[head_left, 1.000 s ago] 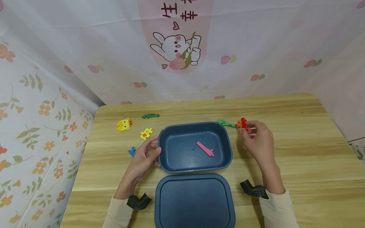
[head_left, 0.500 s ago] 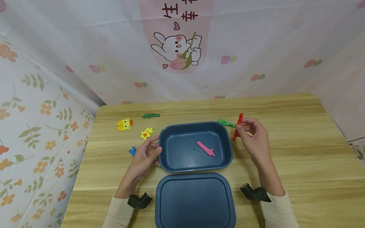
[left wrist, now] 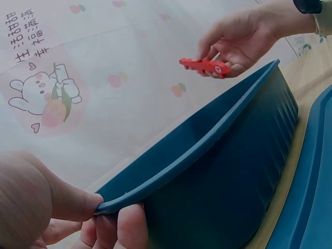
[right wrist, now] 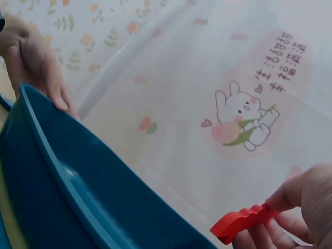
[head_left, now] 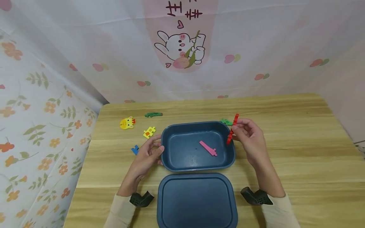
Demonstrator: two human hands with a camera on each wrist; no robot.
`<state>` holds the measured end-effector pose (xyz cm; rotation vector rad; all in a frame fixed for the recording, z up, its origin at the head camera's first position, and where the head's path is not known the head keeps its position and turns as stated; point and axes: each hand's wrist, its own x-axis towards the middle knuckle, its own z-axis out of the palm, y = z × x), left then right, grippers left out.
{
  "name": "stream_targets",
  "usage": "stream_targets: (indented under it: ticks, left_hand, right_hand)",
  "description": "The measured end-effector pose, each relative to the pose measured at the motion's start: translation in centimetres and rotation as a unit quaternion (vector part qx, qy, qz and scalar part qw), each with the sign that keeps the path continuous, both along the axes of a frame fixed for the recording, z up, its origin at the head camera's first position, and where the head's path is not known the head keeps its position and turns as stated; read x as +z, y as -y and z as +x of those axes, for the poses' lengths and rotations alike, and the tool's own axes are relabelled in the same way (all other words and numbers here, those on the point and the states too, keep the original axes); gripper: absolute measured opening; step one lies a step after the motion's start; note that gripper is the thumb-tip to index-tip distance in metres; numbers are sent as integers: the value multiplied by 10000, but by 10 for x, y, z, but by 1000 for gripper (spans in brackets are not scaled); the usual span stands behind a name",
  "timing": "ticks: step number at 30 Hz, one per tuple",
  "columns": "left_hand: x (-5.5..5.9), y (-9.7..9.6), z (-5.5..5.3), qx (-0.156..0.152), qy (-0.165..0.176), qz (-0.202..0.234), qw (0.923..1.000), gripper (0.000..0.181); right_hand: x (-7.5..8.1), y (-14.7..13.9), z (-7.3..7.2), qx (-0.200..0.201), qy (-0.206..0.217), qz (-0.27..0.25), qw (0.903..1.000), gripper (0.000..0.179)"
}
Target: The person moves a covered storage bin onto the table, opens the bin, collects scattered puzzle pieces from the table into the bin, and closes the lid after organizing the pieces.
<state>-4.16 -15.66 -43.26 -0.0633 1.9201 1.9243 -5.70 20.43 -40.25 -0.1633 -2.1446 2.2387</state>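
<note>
My right hand [head_left: 250,138] pinches a thin red puzzle piece [head_left: 233,129], held on edge over the right rim of a dark blue box [head_left: 182,164]. The right wrist view shows the wavy edge of the red puzzle piece [right wrist: 244,222] between thumb and fingers. At the box's left end, my left hand [head_left: 147,155] grips the rim, thumb on top and fingers against the outer wall, as the left wrist view shows. Inside the box lies a pink puzzle piece [head_left: 208,148]. A green puzzle piece [head_left: 226,121] lies behind the right hand, partly hidden by the red one.
A dark blue lid [head_left: 197,202] lies in front of the box. To the left are a yellow giraffe-head piece [head_left: 127,123], a yellow puzzle piece [head_left: 149,132], a blue piece [head_left: 135,149] and a dark green piece [head_left: 153,114]. A printed curtain [head_left: 242,38] hangs behind the table.
My right hand has lifted the red puzzle piece and carried it left to the box's right rim. My left hand keeps its grip on the box.
</note>
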Motion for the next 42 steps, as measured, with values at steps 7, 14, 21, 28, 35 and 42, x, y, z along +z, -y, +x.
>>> stream_targets:
  ticks: [7,14,21,28,35,42]
  left_hand:
    - [0,1,0,32,60,22,10000,52]
    - [-1,-2,-1,27,44,61,10000,53]
    - [0,-3,0,59,78,72,9999,53]
    - [1,-2,0,36,104,60,9999,54]
    - [1,-2,-1,36,166,53,9998,55]
    - [0,-3,-2,52,183,52,9998,55]
  right_hand:
    - [-1,8,2,326,180,149,9992,24]
    - [0,15,3,524,425,449,9967,27]
    - [-4,23,3,760,330,968,9919,33]
    - [-6,27,6,831,-31,1419,9864,28]
    - [-8,33,7,983,-374,1880,9765,26]
    - [-13,40,9,1090,-831,2368,9619,27]
